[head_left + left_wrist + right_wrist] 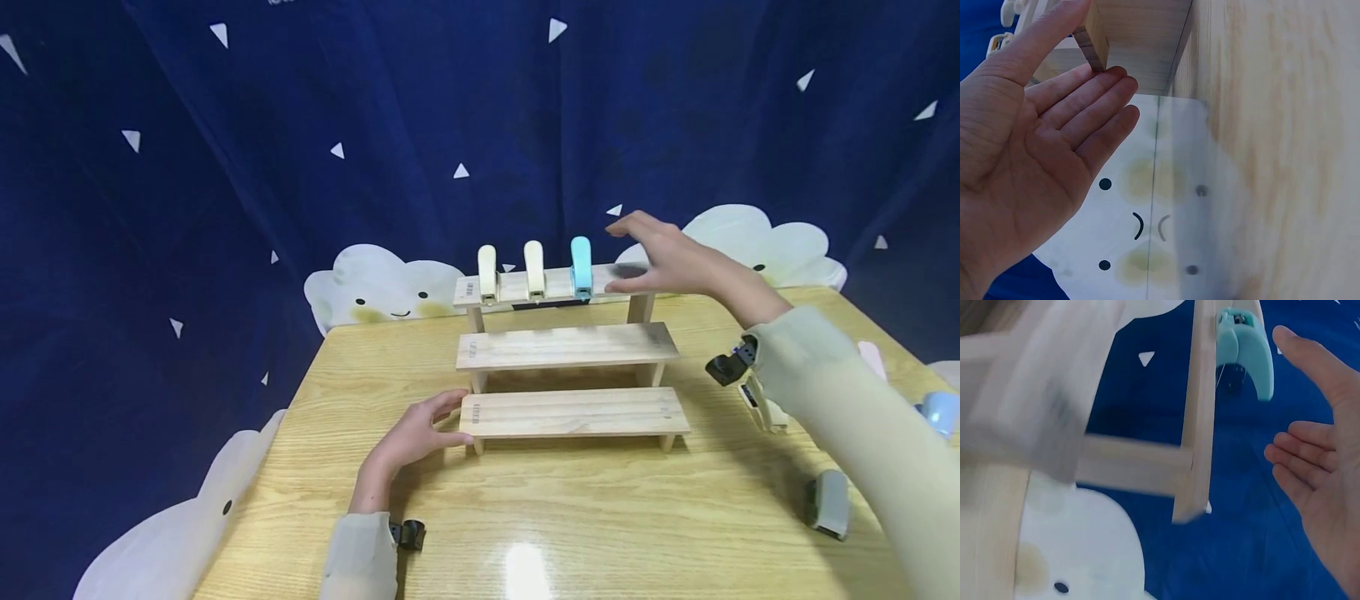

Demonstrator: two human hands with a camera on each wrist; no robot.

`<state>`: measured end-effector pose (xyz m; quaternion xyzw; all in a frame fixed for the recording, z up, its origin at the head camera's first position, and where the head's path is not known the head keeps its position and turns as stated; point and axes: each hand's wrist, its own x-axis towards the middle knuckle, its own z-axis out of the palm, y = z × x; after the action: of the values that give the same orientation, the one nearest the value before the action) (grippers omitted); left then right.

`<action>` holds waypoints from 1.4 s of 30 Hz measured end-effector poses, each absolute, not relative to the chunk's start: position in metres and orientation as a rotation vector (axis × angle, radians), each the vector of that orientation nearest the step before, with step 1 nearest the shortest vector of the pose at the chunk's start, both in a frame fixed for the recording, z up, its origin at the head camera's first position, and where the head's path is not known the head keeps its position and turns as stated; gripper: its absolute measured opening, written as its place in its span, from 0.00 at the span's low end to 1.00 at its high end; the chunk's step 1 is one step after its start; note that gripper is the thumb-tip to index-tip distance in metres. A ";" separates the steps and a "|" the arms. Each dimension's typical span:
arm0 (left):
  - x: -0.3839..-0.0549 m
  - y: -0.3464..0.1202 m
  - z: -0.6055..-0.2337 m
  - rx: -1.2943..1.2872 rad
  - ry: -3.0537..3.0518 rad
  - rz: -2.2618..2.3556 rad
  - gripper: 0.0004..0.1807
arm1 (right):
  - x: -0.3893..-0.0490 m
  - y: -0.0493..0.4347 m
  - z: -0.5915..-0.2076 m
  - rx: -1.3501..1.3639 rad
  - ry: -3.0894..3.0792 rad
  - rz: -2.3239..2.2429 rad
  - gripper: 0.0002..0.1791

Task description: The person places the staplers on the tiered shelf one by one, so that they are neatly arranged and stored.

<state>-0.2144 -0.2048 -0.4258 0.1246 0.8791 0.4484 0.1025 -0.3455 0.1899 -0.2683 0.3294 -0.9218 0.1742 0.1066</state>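
A three-step wooden stand (573, 412) sits on the table. On its top step two cream staplers (534, 271) and a light blue stapler (582, 267) are lined up, tilted upward. My left hand (416, 429) is at the left end of the lowest step, thumb by the front edge. Seen from the left wrist, its extended fingers (1100, 119) lie against the wood's corner. Just right of the blue stapler, my right hand (663, 254) hovers at the top step's right end. The right wrist view shows a gap between thumb and stapler, and nothing in the palm.
Right of the stand, partly behind my right arm, lie another cream stapler (761, 404) and a grey stapler (831, 504). A light blue item (940, 412) and a pink item (872, 358) are near the table's right side. A dark blue curtain (420, 108) hangs behind.
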 end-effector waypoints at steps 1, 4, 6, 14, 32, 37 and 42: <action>-0.214 -0.205 -0.425 0.367 2.597 1.321 0.43 | -0.343 0.195 -0.270 0.968 -2.704 0.509 0.46; -0.214 -0.206 -0.425 0.359 2.601 1.313 0.43 | -0.336 0.212 -0.276 0.977 -2.659 0.503 0.44; -0.214 -0.206 -0.426 0.355 2.602 1.308 0.43 | -0.330 0.223 -0.281 0.986 -2.628 0.497 0.44; -0.215 -0.207 -0.428 0.365 2.602 1.300 0.44 | -0.305 0.272 -0.313 0.921 -2.618 0.463 0.44; -0.216 -0.207 -0.429 0.366 2.581 1.323 0.43 | -0.264 0.349 -0.394 0.793 -2.726 0.377 0.41; -0.215 -0.207 -0.428 0.381 2.584 1.305 0.43 | -0.258 0.360 -0.407 0.763 -2.795 0.375 0.42; -0.216 -0.208 -0.430 0.367 2.580 1.294 0.43 | -0.254 0.365 -0.414 0.761 -2.815 0.350 0.42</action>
<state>-0.2164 -0.2076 -0.4297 0.1252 0.8808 0.4418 0.1157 -0.2536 0.3647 -0.4140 0.2578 -0.9535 0.1186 0.1020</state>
